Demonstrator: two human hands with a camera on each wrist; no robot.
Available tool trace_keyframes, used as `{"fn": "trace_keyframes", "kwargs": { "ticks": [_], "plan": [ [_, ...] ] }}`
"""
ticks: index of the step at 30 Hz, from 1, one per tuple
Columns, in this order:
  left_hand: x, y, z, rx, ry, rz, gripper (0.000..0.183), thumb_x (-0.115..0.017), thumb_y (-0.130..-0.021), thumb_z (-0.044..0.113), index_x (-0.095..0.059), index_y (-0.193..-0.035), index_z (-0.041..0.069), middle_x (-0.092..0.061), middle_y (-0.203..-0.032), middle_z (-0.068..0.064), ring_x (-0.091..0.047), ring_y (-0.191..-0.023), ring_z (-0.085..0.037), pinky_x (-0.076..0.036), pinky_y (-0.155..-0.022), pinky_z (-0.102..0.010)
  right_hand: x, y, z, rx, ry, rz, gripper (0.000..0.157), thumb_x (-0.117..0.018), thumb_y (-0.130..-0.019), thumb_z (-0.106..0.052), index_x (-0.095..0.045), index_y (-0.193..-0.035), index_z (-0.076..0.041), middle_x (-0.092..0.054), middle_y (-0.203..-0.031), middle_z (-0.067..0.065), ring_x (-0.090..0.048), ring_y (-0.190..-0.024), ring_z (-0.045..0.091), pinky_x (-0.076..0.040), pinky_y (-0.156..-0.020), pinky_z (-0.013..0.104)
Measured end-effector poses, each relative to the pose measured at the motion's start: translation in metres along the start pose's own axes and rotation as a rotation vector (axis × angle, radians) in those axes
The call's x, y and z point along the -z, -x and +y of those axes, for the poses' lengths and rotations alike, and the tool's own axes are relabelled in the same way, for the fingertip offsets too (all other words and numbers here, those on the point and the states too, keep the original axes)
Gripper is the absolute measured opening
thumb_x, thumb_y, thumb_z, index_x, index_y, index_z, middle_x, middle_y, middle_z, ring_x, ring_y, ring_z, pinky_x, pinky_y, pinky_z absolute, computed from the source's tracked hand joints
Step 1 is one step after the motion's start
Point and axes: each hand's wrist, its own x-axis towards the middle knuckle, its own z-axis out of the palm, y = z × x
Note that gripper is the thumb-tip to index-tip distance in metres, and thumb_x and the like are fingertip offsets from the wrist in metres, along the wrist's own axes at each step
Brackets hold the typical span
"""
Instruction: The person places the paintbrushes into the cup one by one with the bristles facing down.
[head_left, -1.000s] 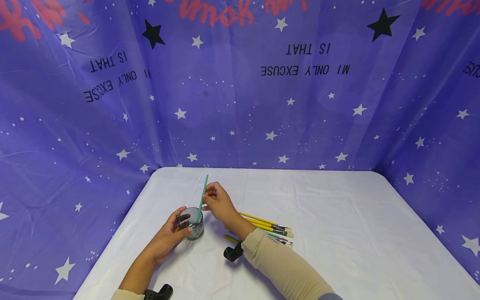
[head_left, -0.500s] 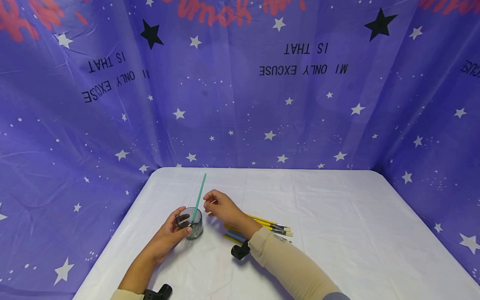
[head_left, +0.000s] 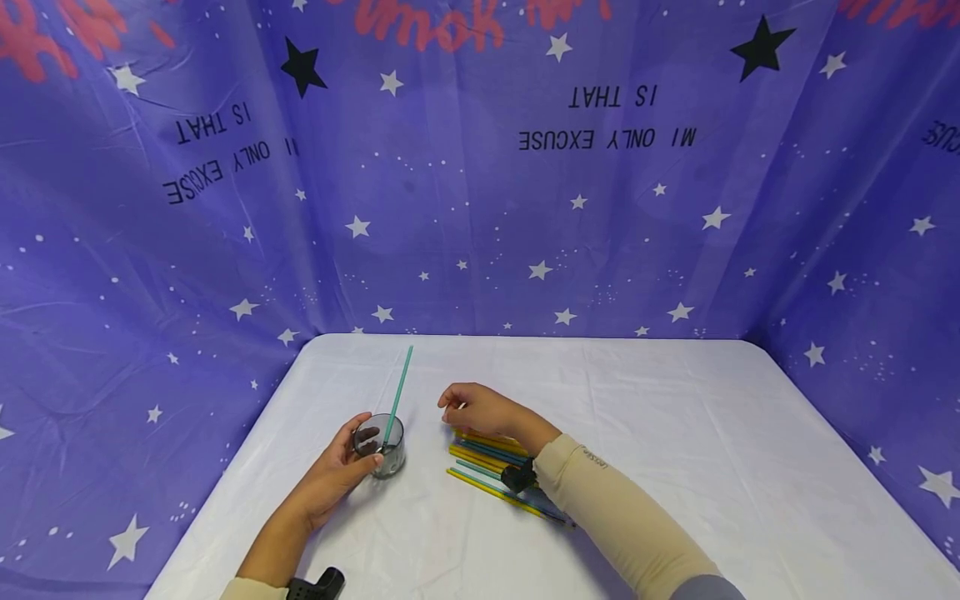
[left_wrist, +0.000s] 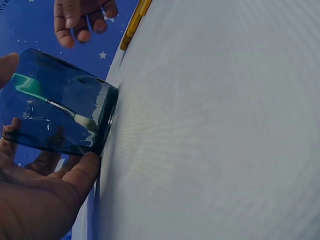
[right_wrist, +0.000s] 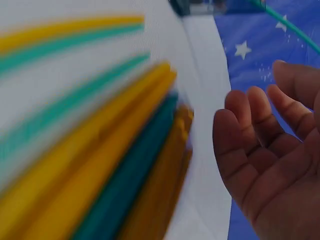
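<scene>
My left hand [head_left: 335,475] grips a smoky clear glass [head_left: 389,461] standing on the table, fingers round its far side and thumb at the front. A paintbrush with a green handle [head_left: 401,383] leans inside the glass; its pale bristles [left_wrist: 85,121] point down at the bottom in the left wrist view. My right hand [head_left: 483,410] hangs over the handle ends of several paintbrushes [head_left: 487,458] with yellow, green and blue handles. Its fingers are loosely curled and hold nothing, as the right wrist view shows. The right forearm hides the bristle ends of those brushes.
A white cloth covers the table [head_left: 675,433]. Behind and at both sides hangs a purple curtain [head_left: 480,208] with stars and lettering. A black wrist camera [head_left: 517,477] on the right arm overlaps the brushes in the head view.
My right hand has let go of the green paintbrush, which now leans in the glass, and has moved right to above the other paintbrushes. The left hand keeps its grip on the glass.
</scene>
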Motion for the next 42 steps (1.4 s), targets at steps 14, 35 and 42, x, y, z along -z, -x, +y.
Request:
{"fn": "trace_keyframes", "kwargs": {
  "ticks": [14,35,42],
  "plan": [
    [0.002,0.000,-0.001,0.002,0.000,0.002,0.082,-0.065,-0.093,0.006,-0.014,-0.157,0.010,-0.027,-0.153,-0.025,-0.027,-0.139,-0.040,-0.043,-0.091,-0.020,0.042,0.016,0.011,-0.092,0.237,-0.066,0.022,-0.058,-0.096,-0.005,-0.060,-0.117,0.002,-0.061,-0.088,0.005,-0.061,-0.083,0.037,-0.052,-0.072,0.042],
    [0.001,-0.001,-0.001,0.006,0.007,-0.007,0.082,-0.065,-0.093,0.007,-0.014,-0.157,0.011,-0.026,-0.154,-0.024,-0.025,-0.141,-0.040,-0.043,-0.092,-0.020,0.038,0.014,0.019,-0.136,0.570,-0.123,0.013,-0.068,-0.090,0.000,-0.065,-0.101,-0.007,-0.059,-0.090,-0.001,-0.051,-0.081,0.016,-0.046,-0.075,0.034],
    [0.000,0.000,0.000,0.013,0.005,-0.001,0.082,-0.066,-0.093,0.007,-0.015,-0.157,0.012,-0.027,-0.153,-0.024,-0.026,-0.141,-0.040,-0.043,-0.092,-0.020,0.040,0.014,0.017,-0.107,0.606,-0.157,0.014,-0.065,-0.090,0.002,-0.066,-0.099,-0.007,-0.061,-0.090,0.001,-0.051,-0.080,0.015,-0.045,-0.073,0.031]
  ]
}}
